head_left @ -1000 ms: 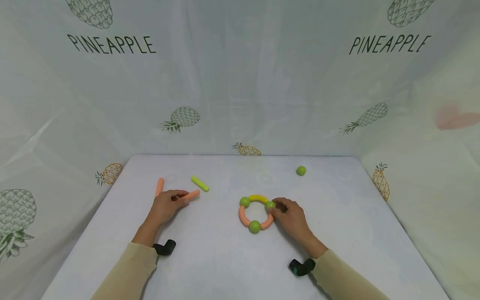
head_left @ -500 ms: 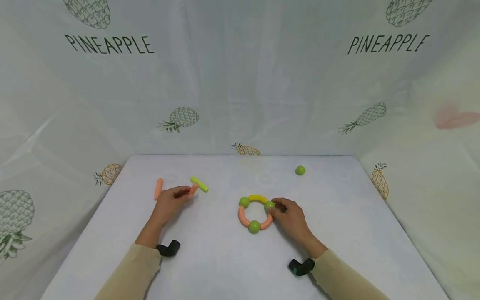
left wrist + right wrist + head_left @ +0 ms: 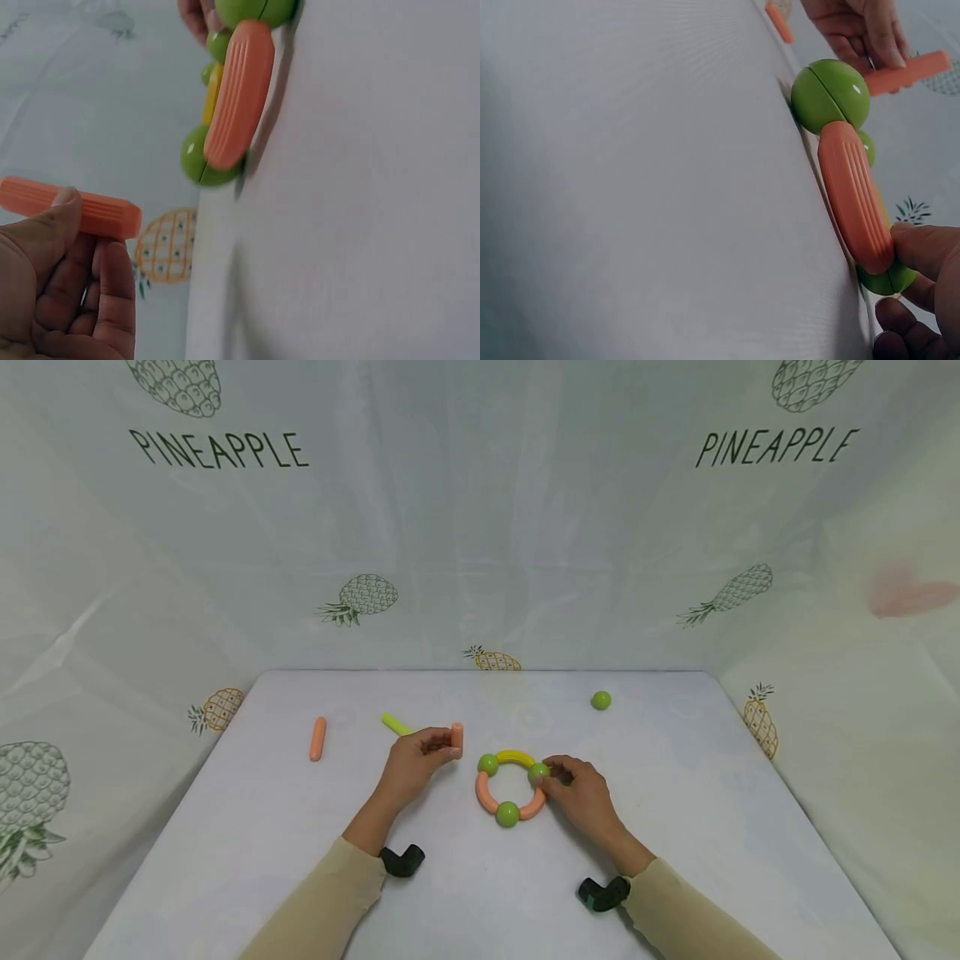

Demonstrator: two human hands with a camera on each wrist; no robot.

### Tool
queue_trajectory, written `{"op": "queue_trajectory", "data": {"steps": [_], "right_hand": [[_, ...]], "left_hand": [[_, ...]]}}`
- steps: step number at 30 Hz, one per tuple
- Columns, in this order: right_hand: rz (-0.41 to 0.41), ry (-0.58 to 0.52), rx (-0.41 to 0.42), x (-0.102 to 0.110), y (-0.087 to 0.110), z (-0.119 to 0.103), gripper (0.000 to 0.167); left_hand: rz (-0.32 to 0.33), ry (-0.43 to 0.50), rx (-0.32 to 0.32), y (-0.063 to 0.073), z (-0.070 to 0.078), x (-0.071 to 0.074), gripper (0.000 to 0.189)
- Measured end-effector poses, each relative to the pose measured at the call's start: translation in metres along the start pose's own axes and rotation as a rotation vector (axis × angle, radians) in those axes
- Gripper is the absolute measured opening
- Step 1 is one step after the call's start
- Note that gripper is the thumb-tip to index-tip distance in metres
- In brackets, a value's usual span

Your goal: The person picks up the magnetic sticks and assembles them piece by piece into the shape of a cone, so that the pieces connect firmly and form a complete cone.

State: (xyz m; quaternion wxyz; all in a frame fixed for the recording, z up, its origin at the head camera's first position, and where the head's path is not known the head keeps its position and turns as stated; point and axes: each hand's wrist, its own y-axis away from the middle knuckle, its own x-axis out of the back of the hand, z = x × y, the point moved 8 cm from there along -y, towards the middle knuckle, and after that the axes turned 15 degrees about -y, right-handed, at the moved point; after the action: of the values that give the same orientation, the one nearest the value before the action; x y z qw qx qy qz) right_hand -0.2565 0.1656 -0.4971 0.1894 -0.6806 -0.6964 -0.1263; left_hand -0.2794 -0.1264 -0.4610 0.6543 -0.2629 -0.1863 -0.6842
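Note:
A toy ring lies on the white table (image 3: 480, 893), built of green balls joined by curved bars: a yellow bar (image 3: 516, 756) at the back and ribbed orange bars (image 3: 486, 794) on the other sides. My right hand (image 3: 583, 797) pinches the green ball (image 3: 537, 771) at the ring's right; the thumb also meets the end of an orange bar (image 3: 853, 199) in the right wrist view. Just left of the ring, my left hand (image 3: 411, 767) holds a ribbed orange stick (image 3: 457, 740) between thumb and fingers. In the left wrist view that stick (image 3: 109, 215) is raised off the table.
Another orange stick (image 3: 318, 739) lies at the table's left. Behind my left hand a lime-green stick (image 3: 395, 723) is partly covered. A loose green ball (image 3: 602, 700) sits near the back edge. Pale pineapple-print cloth (image 3: 480, 527) hangs behind and along the sides.
My left hand has carried the orange stick rightward toward the ring, turning it upright on the way. The right hand and the ring have stayed in place.

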Motion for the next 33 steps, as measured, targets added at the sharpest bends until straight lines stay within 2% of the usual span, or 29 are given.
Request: {"op": "queue_trajectory", "data": {"steps": [6,13,19,27,33], "right_hand": [[-0.003,-0.005,0.000,0.000,0.000,0.000,0.033],[0.002,0.003,-0.014,-0.001,0.001,0.001,0.033],[-0.003,-0.002,-0.020,-0.001,0.002,0.002,0.034],[-0.101,-0.044,0.001,-0.005,0.004,-0.002,0.039],[-0.104,-0.027,-0.002,-0.004,0.003,0.001,0.036]], "left_hand": [[-0.013,0.005,-0.044,-0.006,0.018,-0.027,0.032],[-0.042,-0.019,-0.066,-0.009,0.024,-0.044,0.032],[-0.049,-0.063,-0.069,-0.008,0.023,-0.052,0.036],[-0.063,-0.145,-0.086,-0.003,0.022,-0.057,0.036],[-0.076,-0.164,-0.098,-0.003,0.022,-0.061,0.037]]}}
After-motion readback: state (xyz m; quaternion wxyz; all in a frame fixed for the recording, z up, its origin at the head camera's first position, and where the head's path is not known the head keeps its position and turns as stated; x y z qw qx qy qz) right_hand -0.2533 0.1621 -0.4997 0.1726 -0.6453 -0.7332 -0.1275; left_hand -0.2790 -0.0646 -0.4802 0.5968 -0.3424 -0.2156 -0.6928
